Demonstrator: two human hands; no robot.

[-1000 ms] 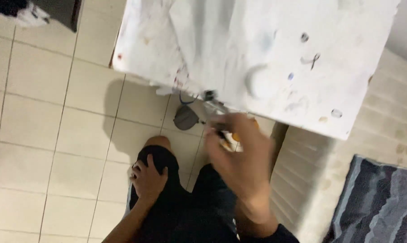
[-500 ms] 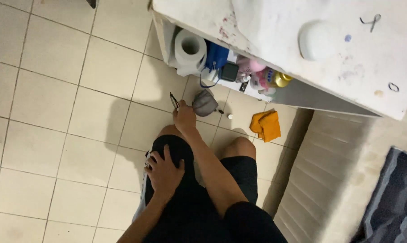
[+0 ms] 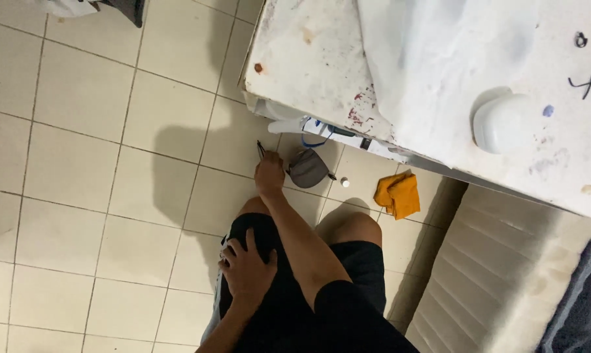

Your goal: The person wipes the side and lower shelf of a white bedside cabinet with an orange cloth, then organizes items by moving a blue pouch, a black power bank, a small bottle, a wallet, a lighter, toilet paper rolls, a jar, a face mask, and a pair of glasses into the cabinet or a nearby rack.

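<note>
On the tiled floor (image 3: 80, 163) below the white bench (image 3: 321, 59), the right hand (image 3: 269, 175) is extended far forward, fingers closed around a thin dark tool (image 3: 261, 149) whose tip projects beyond the knuckles. A grey pouch (image 3: 308, 168) lies just right of this hand, close to it; contact cannot be determined. The left hand (image 3: 248, 267) rests spread and flat on the dark shorts (image 3: 269, 294) over the left thigh, holding nothing. A small white cap (image 3: 344, 182) and an orange cloth (image 3: 397, 194) lie further right. The bench edge overhangs the clutter beneath it, hiding most of it.
</note>
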